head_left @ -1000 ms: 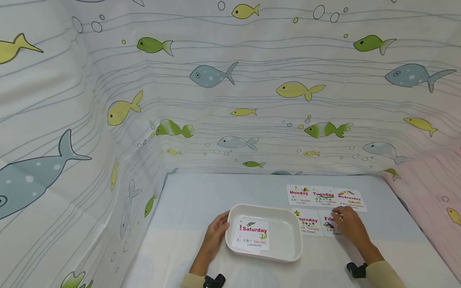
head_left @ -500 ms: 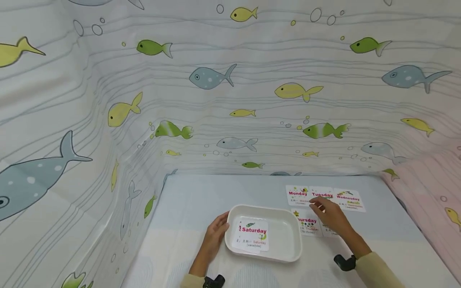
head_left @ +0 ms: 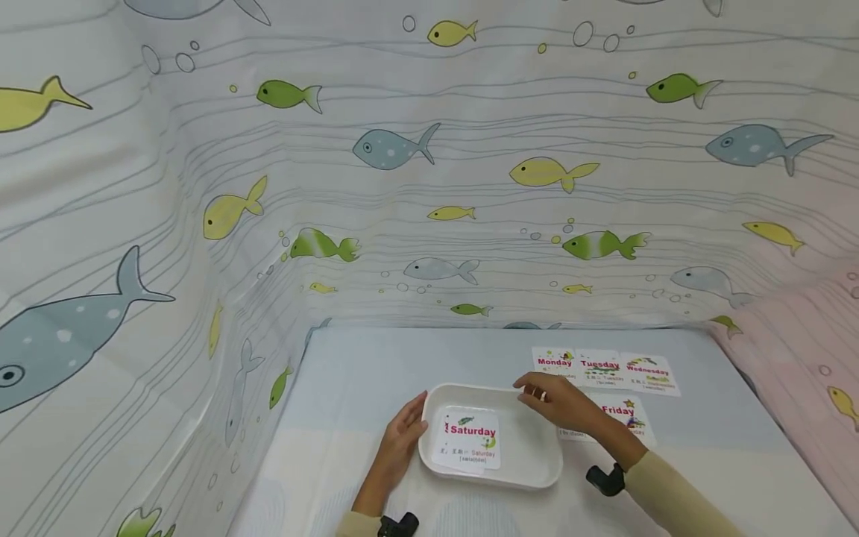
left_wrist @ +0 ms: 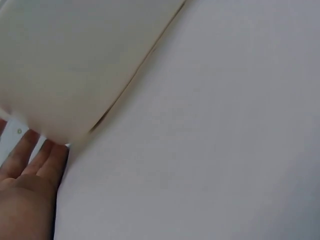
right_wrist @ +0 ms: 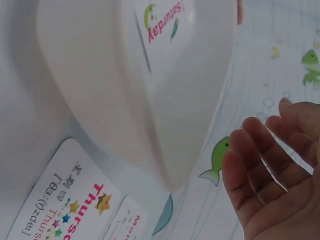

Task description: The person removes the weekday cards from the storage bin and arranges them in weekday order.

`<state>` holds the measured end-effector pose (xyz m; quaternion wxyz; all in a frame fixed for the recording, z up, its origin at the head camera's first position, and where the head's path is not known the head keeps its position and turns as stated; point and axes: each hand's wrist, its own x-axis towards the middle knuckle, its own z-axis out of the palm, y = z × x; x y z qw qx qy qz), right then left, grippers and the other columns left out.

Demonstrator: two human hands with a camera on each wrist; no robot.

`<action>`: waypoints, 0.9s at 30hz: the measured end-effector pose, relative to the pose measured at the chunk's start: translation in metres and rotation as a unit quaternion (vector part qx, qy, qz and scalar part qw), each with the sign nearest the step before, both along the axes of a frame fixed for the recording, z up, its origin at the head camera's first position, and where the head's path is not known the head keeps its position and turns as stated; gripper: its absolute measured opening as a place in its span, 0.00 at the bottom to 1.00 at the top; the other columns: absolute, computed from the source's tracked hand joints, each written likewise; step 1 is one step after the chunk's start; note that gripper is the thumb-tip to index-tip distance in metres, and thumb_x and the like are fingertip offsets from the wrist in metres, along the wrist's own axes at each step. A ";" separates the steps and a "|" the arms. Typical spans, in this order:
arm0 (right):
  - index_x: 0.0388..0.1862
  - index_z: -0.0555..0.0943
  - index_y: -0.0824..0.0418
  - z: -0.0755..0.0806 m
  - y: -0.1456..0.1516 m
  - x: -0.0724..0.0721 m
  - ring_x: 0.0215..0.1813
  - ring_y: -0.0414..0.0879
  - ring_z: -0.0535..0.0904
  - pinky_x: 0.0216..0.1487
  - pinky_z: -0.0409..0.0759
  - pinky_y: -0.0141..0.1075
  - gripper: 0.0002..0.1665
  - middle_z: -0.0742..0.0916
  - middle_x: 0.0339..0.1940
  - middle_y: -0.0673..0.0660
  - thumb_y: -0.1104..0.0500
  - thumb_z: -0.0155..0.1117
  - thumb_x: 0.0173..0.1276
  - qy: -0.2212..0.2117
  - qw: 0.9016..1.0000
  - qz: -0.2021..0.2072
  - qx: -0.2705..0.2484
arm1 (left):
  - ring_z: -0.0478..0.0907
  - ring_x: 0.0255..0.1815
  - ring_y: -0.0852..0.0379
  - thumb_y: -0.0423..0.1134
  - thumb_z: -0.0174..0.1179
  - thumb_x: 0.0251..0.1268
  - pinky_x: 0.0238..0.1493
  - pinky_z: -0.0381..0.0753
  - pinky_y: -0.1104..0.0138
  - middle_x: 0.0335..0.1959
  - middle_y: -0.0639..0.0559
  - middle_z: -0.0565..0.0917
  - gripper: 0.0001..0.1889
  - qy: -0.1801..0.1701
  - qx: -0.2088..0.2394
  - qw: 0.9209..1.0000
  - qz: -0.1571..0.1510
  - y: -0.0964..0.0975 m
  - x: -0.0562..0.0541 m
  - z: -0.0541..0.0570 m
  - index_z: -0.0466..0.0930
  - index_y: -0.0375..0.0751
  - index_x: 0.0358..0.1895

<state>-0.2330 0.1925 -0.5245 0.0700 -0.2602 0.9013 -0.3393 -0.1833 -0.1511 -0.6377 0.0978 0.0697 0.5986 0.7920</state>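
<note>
A white rectangular tray [head_left: 530, 451] sits on the table with a Saturday card [head_left: 470, 440] lying in its left half; the edge of another card shows beneath it. My left hand [head_left: 397, 440] rests against the tray's left end. In the left wrist view its fingers [left_wrist: 50, 167] extend along the tray's outer wall. Over the tray's far right corner hovers my right hand [head_left: 564, 404], its fingers loosely bent and holding nothing, as the right wrist view also shows. Beneath the right forearm the Thursday card [right_wrist: 65, 195] is mostly covered in the head view.
Right of the tray lie two rows of cards: Monday [head_left: 553, 362], Tuesday [head_left: 600, 369] and Wednesday [head_left: 649, 374] behind, Thursday and Friday [head_left: 631, 418] in front. A fish-patterned cloth [head_left: 376, 201] rises behind and left of the table [head_left: 376, 358]; a pink cloth [head_left: 805, 358] hangs at right.
My right hand has left the Friday card and moved left, past the Thursday card, to the tray's far right corner. The Friday card now shows fully. My left hand stays at the tray.
</note>
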 end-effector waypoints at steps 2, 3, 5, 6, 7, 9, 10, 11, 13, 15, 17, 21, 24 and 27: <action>0.55 0.83 0.56 0.003 -0.009 -0.002 0.37 0.36 0.78 0.35 0.81 0.28 0.16 0.84 0.38 0.45 0.52 0.62 0.74 -0.013 1.000 0.021 0.000 | 0.55 0.81 0.44 0.32 0.51 0.76 0.71 0.68 0.73 0.80 0.38 0.57 0.30 -0.001 0.001 1.000 -0.005 -0.001 0.001 -0.001 0.56 0.40 0.78; 0.56 0.83 0.56 0.005 -0.014 -0.003 0.37 0.36 0.78 0.35 0.81 0.28 0.16 0.84 0.38 0.44 0.52 0.62 0.74 -0.018 0.999 0.029 0.000 | 0.54 0.81 0.44 0.32 0.51 0.76 0.71 0.67 0.73 0.80 0.38 0.56 0.30 -0.001 0.001 1.000 -0.008 -0.001 0.001 -0.002 0.56 0.40 0.78; 0.55 0.83 0.54 0.007 -0.022 -0.006 0.37 0.36 0.78 0.36 0.81 0.28 0.15 0.84 0.38 0.44 0.51 0.61 0.74 -0.024 0.999 0.045 0.003 | 0.53 0.81 0.44 0.32 0.50 0.76 0.71 0.67 0.74 0.80 0.38 0.56 0.30 0.003 0.000 1.000 -0.011 -0.002 0.002 -0.003 0.57 0.40 0.78; 0.55 0.83 0.54 0.007 -0.026 -0.007 0.37 0.36 0.78 0.36 0.81 0.29 0.15 0.84 0.38 0.44 0.51 0.61 0.75 -0.026 0.998 0.054 0.002 | 0.53 0.81 0.44 0.32 0.50 0.76 0.71 0.67 0.74 0.80 0.38 0.56 0.30 0.008 -0.001 1.000 -0.012 -0.002 0.002 -0.003 0.57 0.39 0.78; 0.55 0.83 0.54 0.008 -0.030 -0.008 0.38 0.36 0.78 0.37 0.82 0.29 0.15 0.84 0.38 0.44 0.51 0.61 0.75 -0.029 0.998 0.064 0.002 | 0.53 0.81 0.44 0.32 0.50 0.76 0.71 0.67 0.74 0.80 0.38 0.56 0.29 0.014 -0.003 1.000 -0.013 -0.002 0.002 -0.003 0.57 0.39 0.78; 0.56 0.83 0.54 0.007 -0.037 -0.010 0.39 0.36 0.79 0.39 0.82 0.29 0.15 0.85 0.39 0.45 0.51 0.61 0.75 -0.034 0.996 0.080 0.005 | 0.54 0.81 0.45 0.33 0.50 0.76 0.71 0.67 0.75 0.80 0.38 0.56 0.29 0.022 -0.007 1.000 -0.014 -0.003 0.001 -0.003 0.57 0.39 0.78; 0.56 0.83 0.55 0.007 -0.040 -0.011 0.39 0.37 0.79 0.39 0.82 0.29 0.16 0.86 0.40 0.46 0.51 0.60 0.75 -0.039 0.995 0.088 0.006 | 0.54 0.81 0.46 0.33 0.50 0.76 0.70 0.67 0.75 0.80 0.38 0.56 0.29 0.025 -0.008 1.000 -0.014 -0.003 0.001 -0.003 0.58 0.40 0.78; 0.56 0.83 0.56 0.006 -0.043 -0.011 0.39 0.37 0.79 0.39 0.82 0.29 0.16 0.86 0.40 0.47 0.51 0.60 0.75 -0.043 0.995 0.094 0.007 | 0.54 0.81 0.47 0.33 0.50 0.77 0.71 0.67 0.75 0.80 0.39 0.57 0.29 0.027 -0.008 0.999 -0.014 -0.003 0.000 -0.003 0.58 0.39 0.77; 0.56 0.83 0.57 0.003 -0.047 -0.012 0.39 0.37 0.79 0.40 0.82 0.29 0.17 0.87 0.41 0.50 0.51 0.60 0.75 -0.052 0.993 0.102 0.014 | 0.53 0.81 0.47 0.33 0.50 0.77 0.71 0.66 0.76 0.80 0.39 0.57 0.29 0.028 -0.010 0.999 -0.015 -0.003 0.000 -0.002 0.58 0.39 0.77; 0.56 0.83 0.58 -0.001 -0.050 -0.012 0.39 0.37 0.79 0.40 0.82 0.28 0.17 0.88 0.42 0.53 0.51 0.61 0.75 -0.060 0.992 0.108 0.020 | 0.52 0.82 0.47 0.34 0.50 0.77 0.71 0.66 0.76 0.80 0.40 0.56 0.29 0.025 -0.011 0.999 -0.016 -0.002 0.000 -0.001 0.58 0.39 0.77; 0.55 0.83 0.59 -0.006 -0.052 -0.011 0.39 0.37 0.79 0.39 0.81 0.29 0.16 0.88 0.42 0.55 0.52 0.61 0.75 -0.066 0.991 0.111 0.023 | 0.51 0.82 0.45 0.34 0.50 0.77 0.71 0.66 0.76 0.81 0.39 0.56 0.29 0.023 -0.013 0.999 -0.018 -0.002 0.000 -0.001 0.58 0.38 0.77; 0.53 0.83 0.61 -0.014 -0.050 -0.011 0.39 0.37 0.79 0.39 0.81 0.29 0.14 0.88 0.41 0.56 0.55 0.61 0.74 -0.067 0.992 0.107 0.026 | 0.49 0.82 0.43 0.36 0.52 0.76 0.71 0.66 0.77 0.81 0.41 0.56 0.29 0.013 -0.011 1.000 -0.015 -0.001 0.000 0.000 0.59 0.38 0.77; 0.51 0.84 0.61 -0.018 -0.047 -0.013 0.39 0.37 0.79 0.40 0.81 0.29 0.13 0.89 0.41 0.56 0.56 0.61 0.74 -0.058 0.993 0.096 0.019 | 0.49 0.82 0.44 0.36 0.53 0.75 0.70 0.66 0.76 0.80 0.41 0.57 0.29 0.007 -0.008 1.000 -0.009 -0.001 0.000 0.000 0.60 0.39 0.76; 0.51 0.84 0.61 -0.018 -0.044 -0.016 0.39 0.38 0.80 0.40 0.82 0.29 0.13 0.89 0.42 0.57 0.56 0.61 0.74 -0.057 0.994 0.089 0.006 | 0.50 0.82 0.44 0.37 0.53 0.75 0.70 0.67 0.75 0.80 0.42 0.57 0.29 0.005 -0.008 1.000 -0.006 0.000 0.000 0.001 0.61 0.40 0.76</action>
